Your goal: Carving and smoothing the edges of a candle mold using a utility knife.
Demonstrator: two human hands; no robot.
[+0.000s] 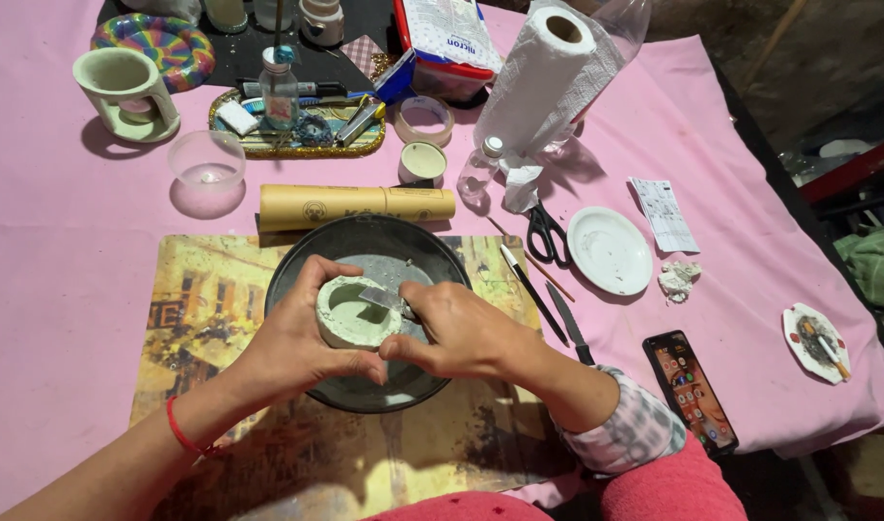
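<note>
Both of my hands are over the dark bowl (297, 265). My left hand (292, 342) wraps its fingers around a pale green pot (350, 314), held above the bowl's middle. My right hand (456, 333) pinches a small blade (384, 299), tip inside the pot's hollow. I judge the scraping partway: pale dust already lies in the bowl, and the rim looks rough. Scissors (548, 236) lie right of the bowl.

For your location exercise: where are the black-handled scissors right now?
In the head view, the scissors lie on the pink cloth, right of the dark bowl, between the paper towel roll and the white plate.
</note>
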